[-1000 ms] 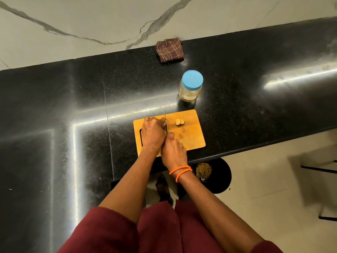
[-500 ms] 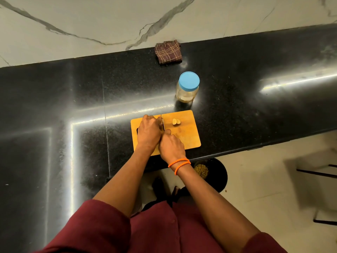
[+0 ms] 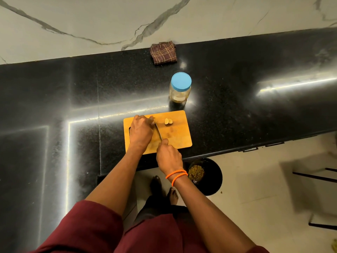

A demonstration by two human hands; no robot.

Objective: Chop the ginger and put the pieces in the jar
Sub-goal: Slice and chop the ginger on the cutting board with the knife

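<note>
**Me:** Starting from the ginger (image 3: 153, 120): what's left of the root sits at the far left part of the cutting board (image 3: 179, 136), almost hidden under my left hand (image 3: 141, 129), which is curled down over it and pinning it. Two cut pieces (image 3: 168, 121) lie just beside it, to the right, touching each other.

**Observer:** And the knife?

**Me:** My right hand (image 3: 168, 155) is closed around the handle; the knife (image 3: 158, 132) blade runs along the left fingertips toward the root.

**Observer:** So how far along are you?

**Me:** Early, I'd judge. Only those two pieces are off, and I can't tell how much root remains under the fingers. Nothing on the board has gone anywhere.

**Observer:** The jar?

**Me:** The jar (image 3: 180, 91) stands on the black counter (image 3: 237, 110) just beyond the board's far edge, blue lid (image 3: 181, 83) on. It looks to hold something pale at the bottom; I can't say what. Remaining: more slicing, lid off, pieces in.
</note>
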